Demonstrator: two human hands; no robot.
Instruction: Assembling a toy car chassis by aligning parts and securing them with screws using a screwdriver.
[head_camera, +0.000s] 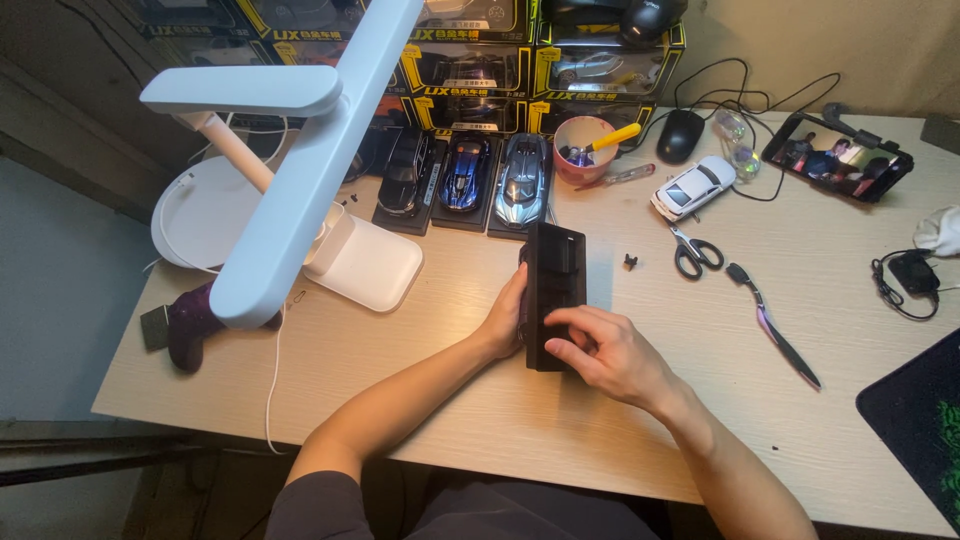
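Grasping a black rectangular plastic base (553, 290) mid-tabletop (480, 400), both hands clench it: left hand (505, 320), right hand (600, 350); a pink cup (583, 150) near the far edge holds a yellow-handled tool (612, 138).

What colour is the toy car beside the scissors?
White toy car, clearest in the head view, just above the scissors.

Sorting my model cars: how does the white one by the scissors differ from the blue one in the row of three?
The white model car sits straight on the wooden desk, angled, with no base; the blue model car sits on a black display base, pointing straight toward the person. The white one stands alone near the scissors; the blue one is flanked by two other cars. Both look similar in size.
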